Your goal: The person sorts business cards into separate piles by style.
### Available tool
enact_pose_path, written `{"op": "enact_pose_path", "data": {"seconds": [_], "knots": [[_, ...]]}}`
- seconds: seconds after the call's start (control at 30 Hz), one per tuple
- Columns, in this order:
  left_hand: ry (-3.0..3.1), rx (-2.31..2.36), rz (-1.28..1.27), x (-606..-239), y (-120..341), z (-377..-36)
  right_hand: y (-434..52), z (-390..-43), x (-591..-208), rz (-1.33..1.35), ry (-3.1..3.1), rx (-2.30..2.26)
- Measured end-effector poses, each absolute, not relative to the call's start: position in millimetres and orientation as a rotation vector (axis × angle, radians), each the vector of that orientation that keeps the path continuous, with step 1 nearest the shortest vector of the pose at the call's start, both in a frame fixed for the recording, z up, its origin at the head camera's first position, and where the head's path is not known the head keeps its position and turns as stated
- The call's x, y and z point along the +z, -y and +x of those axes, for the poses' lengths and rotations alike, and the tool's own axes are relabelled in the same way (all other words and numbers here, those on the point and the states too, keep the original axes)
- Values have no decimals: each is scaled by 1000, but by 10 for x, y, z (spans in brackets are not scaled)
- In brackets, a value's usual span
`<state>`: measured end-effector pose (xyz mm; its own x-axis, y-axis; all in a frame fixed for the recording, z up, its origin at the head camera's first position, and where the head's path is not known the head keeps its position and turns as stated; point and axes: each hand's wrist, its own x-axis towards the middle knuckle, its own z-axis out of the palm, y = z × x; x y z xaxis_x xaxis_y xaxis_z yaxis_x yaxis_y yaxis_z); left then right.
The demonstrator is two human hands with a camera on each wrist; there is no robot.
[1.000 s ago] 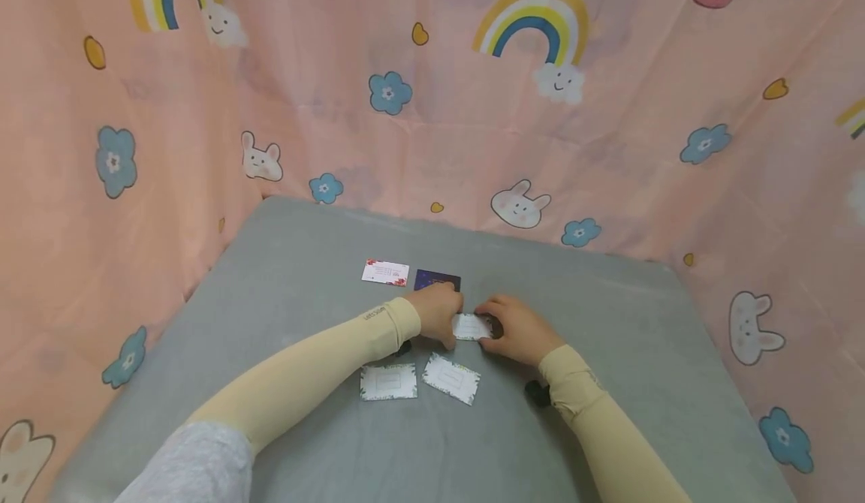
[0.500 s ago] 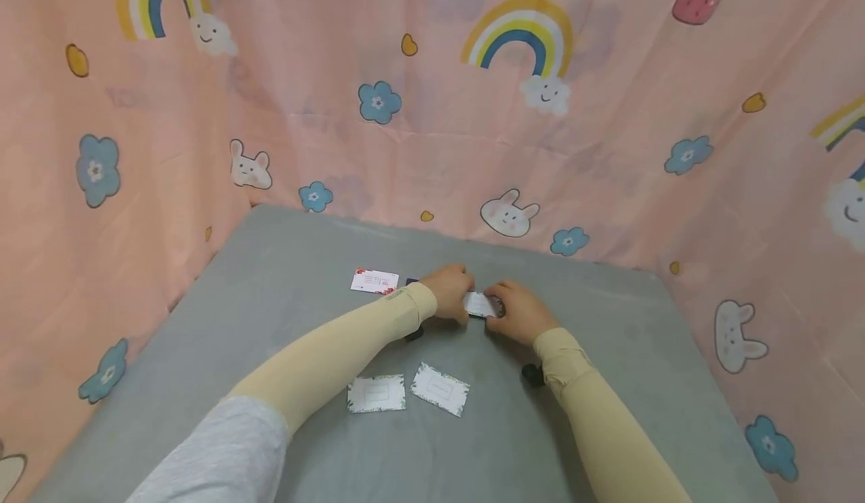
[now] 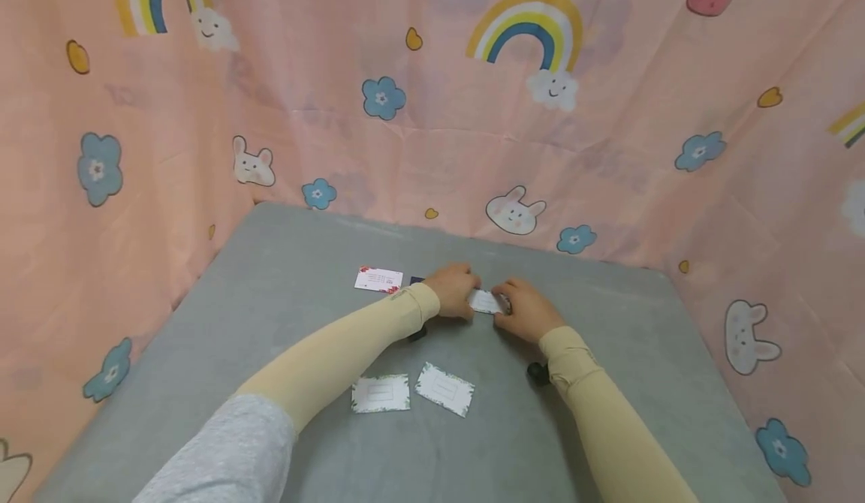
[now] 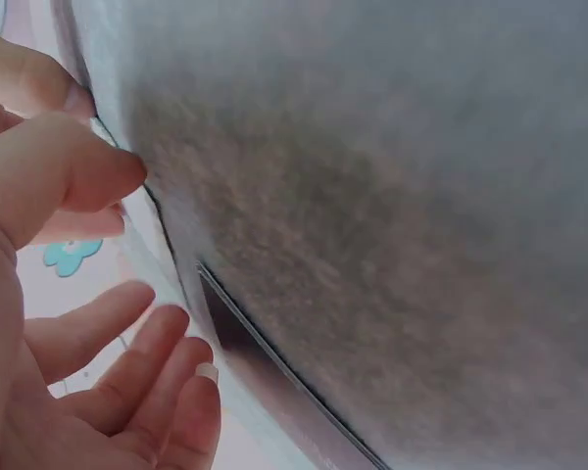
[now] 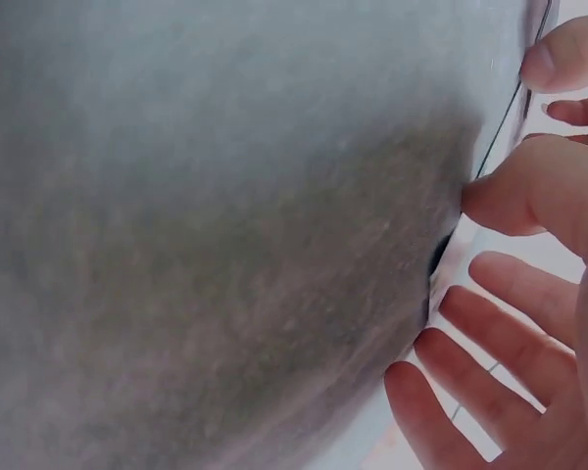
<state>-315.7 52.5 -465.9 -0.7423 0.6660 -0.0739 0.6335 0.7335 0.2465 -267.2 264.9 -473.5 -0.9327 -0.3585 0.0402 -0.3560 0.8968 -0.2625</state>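
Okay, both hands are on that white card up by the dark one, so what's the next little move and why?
Probably lower the white card flat onto the grey mat. The left hand and right hand pinch its ends beside the dark card, in line with the red-cornered card.

Two bordered cards (image 3: pixel 412 391) on grey table (image 3: pixel 284 278), pink cartoon curtain (image 3: pixel 432 60) behind

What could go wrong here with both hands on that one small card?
1. The left hand and right hand hold the white card by opposite ends; uneven pull might bend or crease it.
2. The left hand covers most of the dark card, so the white card may land overlapping it.
3. The left forearm crosses above the two bordered cards; drawing back low could shift them.
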Motion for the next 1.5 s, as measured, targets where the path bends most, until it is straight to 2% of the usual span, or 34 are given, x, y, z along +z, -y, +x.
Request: {"op": "enact_pose_path", "data": {"seconds": [0.17, 0.3, 0.5, 0.67, 1.5], "knots": [[-2777, 405, 1034, -4597, -282, -2959, -2592, -2506, -4764, -576, -3112, -396], [-2715, 474, 989, -4481, 40, -2647, -2412, -2248, -4747, -642, -3161, -360], [-2606, 532, 907, -4426, 571, -2144, -1837, -1806, -4626, -975, -3048, -379], [-2643, 443, 877, -4422, 757, -1859, -1497, -1624, -4687, -1194, -2964, -343], [-2743, 368, 904, -4430, 1076, -1374, -1100, -1350, -4675, -1253, -2921, -305]]}}
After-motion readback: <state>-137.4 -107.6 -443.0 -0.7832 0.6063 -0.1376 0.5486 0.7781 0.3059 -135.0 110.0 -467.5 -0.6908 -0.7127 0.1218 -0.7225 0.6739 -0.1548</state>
